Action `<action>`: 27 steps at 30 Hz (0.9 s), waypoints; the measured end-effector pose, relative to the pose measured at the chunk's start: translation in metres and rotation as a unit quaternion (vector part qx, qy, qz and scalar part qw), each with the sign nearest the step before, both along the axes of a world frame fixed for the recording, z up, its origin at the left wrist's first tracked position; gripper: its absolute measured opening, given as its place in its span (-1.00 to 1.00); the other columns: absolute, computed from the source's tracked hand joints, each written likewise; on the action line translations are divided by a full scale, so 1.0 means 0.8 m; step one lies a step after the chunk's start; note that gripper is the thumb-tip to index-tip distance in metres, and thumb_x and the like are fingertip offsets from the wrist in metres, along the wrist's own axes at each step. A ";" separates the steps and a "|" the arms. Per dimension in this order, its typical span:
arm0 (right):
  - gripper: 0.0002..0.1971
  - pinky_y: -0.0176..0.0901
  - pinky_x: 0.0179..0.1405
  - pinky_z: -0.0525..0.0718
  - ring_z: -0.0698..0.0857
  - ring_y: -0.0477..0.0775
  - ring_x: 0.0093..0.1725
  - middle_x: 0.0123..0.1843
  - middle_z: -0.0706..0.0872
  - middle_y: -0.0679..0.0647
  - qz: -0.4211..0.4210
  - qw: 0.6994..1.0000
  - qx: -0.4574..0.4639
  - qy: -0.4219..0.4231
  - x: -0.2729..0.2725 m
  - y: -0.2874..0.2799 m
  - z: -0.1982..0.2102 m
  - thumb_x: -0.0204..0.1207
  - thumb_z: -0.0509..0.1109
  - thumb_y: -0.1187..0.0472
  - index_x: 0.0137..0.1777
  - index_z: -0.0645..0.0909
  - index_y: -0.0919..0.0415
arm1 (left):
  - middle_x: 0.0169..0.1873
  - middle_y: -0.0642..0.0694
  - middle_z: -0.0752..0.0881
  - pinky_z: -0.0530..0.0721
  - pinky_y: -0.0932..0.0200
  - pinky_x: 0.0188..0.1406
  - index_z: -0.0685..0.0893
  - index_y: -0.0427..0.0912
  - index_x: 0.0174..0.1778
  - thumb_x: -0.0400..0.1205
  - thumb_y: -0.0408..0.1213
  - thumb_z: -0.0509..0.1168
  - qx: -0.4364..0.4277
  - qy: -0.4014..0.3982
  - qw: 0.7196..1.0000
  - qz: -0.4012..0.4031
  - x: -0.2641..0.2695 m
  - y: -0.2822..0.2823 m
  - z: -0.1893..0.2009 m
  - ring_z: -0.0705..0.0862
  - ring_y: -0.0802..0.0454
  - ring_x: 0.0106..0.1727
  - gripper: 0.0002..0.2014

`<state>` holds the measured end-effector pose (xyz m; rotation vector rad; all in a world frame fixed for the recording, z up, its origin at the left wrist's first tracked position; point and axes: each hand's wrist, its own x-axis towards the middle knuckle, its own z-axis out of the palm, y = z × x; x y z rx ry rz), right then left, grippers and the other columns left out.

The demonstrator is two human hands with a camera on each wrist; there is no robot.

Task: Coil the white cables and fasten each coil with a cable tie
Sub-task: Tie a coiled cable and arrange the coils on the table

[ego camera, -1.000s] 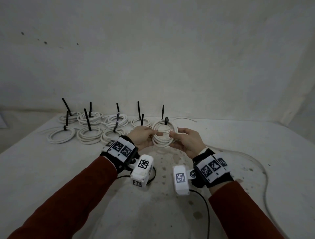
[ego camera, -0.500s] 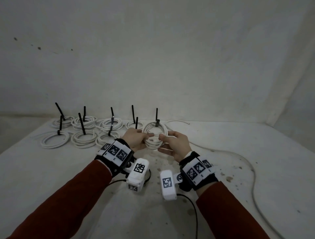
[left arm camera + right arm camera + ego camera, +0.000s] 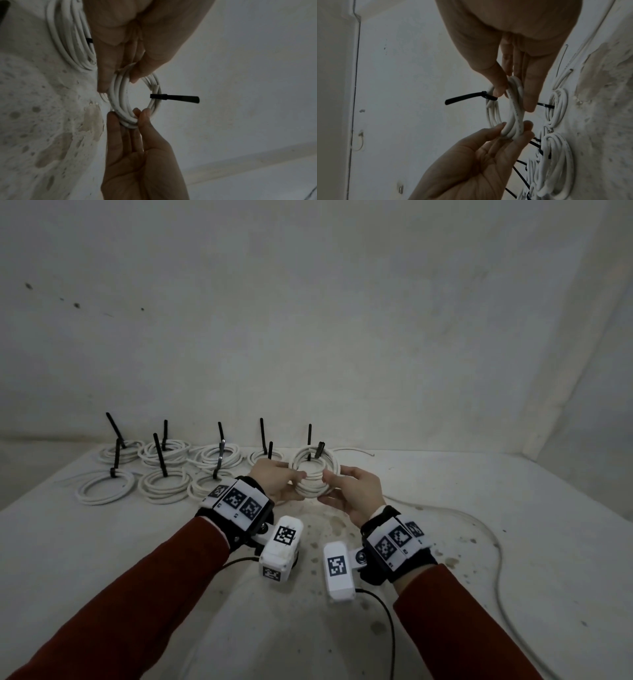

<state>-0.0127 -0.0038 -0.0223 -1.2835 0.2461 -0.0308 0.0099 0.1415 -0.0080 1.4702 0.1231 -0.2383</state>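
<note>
White coil (image 3: 313, 474) w/ black tie (image 3: 320, 449) btwn hands | L hand (image 3: 274, 484) pinches left rim | R hand (image 3: 356, 494) pinches right rim

Your left hand (image 3: 274, 484) and right hand (image 3: 356, 494) hold one coil (image 3: 313, 474) between them, above the worktop (image 3: 445, 542), its cable tie (image 3: 320, 448) on the far side. Left of it and behind lie the tied coils (image 3: 164, 470) in two rows. A loose cable (image 3: 493, 546) trails on your right.
</note>
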 end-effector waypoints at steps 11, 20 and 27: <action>-0.88 -0.02 -0.36 0.82 0.73 0.17 -0.32 -0.20 0.76 0.24 0.017 0.999 0.005 0.037 0.005 -0.006 0.001 0.48 0.48 0.44 0.00 0.66 0.40 | -0.16 -0.11 0.70 0.64 0.20 -0.28 0.63 -0.27 -0.08 0.66 -0.45 0.23 -0.070 0.002 0.997 -0.039 0.003 0.007 -0.004 0.66 0.07 -0.16 -0.91; -0.94 -0.06 -0.43 0.80 0.69 0.15 -0.40 -0.28 0.71 0.20 0.002 0.999 -0.023 0.039 0.003 -0.001 -0.002 0.51 0.45 0.43 -0.04 0.64 0.38 | -0.45 -0.11 0.69 0.60 0.30 -0.45 0.59 -0.30 -0.25 0.62 -0.57 0.16 -0.013 -0.037 0.997 -0.063 0.001 0.014 -0.001 0.64 0.10 -0.36 -0.81; -0.85 -0.01 -0.33 0.80 0.64 0.17 -0.37 -0.26 0.68 0.19 0.007 0.999 -0.025 0.035 0.001 0.002 0.006 0.52 0.34 0.51 -0.22 0.65 0.32 | -0.44 -0.10 0.74 0.67 0.26 -0.20 0.65 -0.33 -0.20 0.58 -0.66 0.10 -0.004 -0.092 0.990 -0.109 0.001 0.027 0.000 0.72 0.09 -0.33 -0.74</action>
